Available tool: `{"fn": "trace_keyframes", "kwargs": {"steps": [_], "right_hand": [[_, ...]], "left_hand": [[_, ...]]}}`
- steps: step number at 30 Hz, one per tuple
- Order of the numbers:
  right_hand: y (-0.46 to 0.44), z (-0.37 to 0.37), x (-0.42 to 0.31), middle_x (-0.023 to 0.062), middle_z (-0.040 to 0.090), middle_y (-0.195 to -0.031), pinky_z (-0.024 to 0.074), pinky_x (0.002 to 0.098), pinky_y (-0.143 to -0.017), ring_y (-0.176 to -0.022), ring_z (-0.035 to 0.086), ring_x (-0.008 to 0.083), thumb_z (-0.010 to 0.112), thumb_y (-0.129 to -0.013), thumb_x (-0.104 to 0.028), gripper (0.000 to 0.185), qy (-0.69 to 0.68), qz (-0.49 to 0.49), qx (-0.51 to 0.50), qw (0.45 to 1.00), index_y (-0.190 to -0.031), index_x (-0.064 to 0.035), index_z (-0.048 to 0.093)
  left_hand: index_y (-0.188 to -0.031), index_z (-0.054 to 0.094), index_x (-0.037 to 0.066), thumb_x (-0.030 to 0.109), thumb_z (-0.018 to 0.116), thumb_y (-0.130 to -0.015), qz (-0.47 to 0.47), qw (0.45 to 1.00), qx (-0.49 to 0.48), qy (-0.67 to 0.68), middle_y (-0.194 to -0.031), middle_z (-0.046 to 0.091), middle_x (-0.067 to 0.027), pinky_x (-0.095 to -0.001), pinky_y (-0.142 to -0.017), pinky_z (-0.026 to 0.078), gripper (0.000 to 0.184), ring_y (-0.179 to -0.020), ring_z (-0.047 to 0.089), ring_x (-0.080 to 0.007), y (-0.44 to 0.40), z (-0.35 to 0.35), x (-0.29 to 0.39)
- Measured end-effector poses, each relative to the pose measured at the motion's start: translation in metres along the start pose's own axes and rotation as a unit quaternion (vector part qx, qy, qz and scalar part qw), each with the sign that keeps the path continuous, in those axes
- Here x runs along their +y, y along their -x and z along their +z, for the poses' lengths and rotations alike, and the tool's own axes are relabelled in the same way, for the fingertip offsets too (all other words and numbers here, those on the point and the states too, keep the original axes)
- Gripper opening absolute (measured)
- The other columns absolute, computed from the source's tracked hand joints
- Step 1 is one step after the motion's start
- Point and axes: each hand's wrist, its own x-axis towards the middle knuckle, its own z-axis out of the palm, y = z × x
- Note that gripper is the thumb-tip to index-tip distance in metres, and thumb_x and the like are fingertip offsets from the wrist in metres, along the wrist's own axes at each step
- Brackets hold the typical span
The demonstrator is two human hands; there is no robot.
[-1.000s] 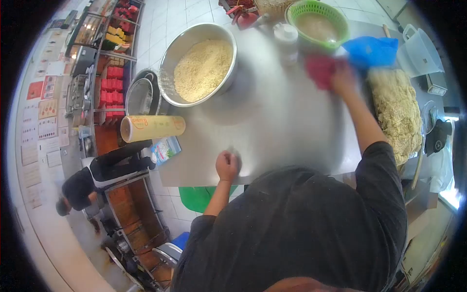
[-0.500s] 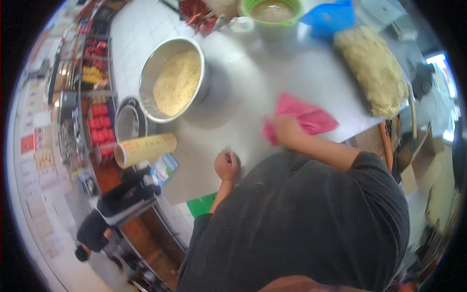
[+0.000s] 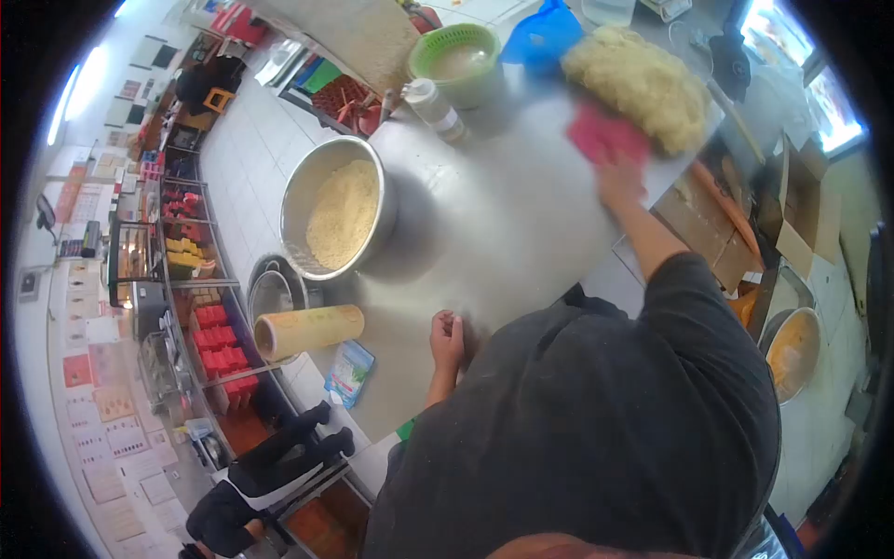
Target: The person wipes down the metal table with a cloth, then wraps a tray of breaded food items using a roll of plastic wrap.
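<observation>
My right hand [image 3: 621,177] is pressed on a red cloth [image 3: 605,138] on the metal table [image 3: 484,200], beside a large slab of dough [image 3: 643,84]. My left hand [image 3: 448,337] is closed near the table's front edge; whether anything is inside it is hidden. To its upper left stands a steel bowl [image 3: 380,219] of yellowish crumbly mix [image 3: 343,214]. A roll of film [image 3: 310,333] and a blue-and-white packet [image 3: 350,373] lie at the left end.
A green basket [image 3: 456,47], a white-capped bottle [image 3: 434,107] and a blue bag [image 3: 543,35] are along the far side. Another person [image 3: 223,520] in dark clothes is at the lower left. Cardboard boxes [image 3: 803,200] and an orange-filled pan [image 3: 793,349] are at the right.
My right hand swept the cloth toward me, then back out to the dough's near edge. My left hand stays closed near the front edge. The camera view has turned.
</observation>
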Motion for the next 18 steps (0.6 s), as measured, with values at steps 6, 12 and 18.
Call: {"fn": "trace_keyframes", "kwargs": {"steps": [6,12,18], "right_hand": [[0.069,0.036,0.082,0.0309,0.061,-0.128,0.0544,0.0522,-0.096,-0.105,0.067,0.041,0.056,-0.099,-0.03,0.052,-0.125,0.195,-0.058,0.971,-0.133,0.0089,0.056],[0.133,-0.006,-0.109,0.0341,0.062,-0.122,0.0515,0.0557,-0.098,-0.114,0.063,0.0486,0.05,-0.101,-0.031,0.044,-0.058,-0.107,-0.19,0.974,-0.121,0.0072,0.058],[0.243,-0.026,-0.248,0.0175,0.061,-0.109,0.0531,0.0501,-0.095,-0.112,0.063,0.0385,0.06,-0.097,-0.041,0.043,-0.135,-0.553,-0.312,0.761,-0.133,-0.0189,0.066]], "left_hand": [[-0.118,0.064,0.003,0.022,0.069,-0.099,-0.034,0.995,-0.061,-0.068,-0.09,0.069,-0.0045,-0.0302,-0.073,0.052,0.028,-0.077,0.063,-0.0136,0.03,-0.06,-0.004],[-0.115,0.067,0.002,0.024,0.069,-0.095,0.035,0.978,-0.116,-0.172,-0.092,0.07,-0.0132,-0.0373,-0.075,0.054,0.03,-0.081,0.067,-0.0279,0.028,-0.081,0.011],[-0.126,0.063,0.008,0.03,0.071,-0.091,0.183,0.945,-0.043,-0.268,-0.128,0.063,-0.0141,-0.0502,-0.106,0.04,0.043,-0.122,0.057,-0.0332,0.03,-0.099,0.003]]}}
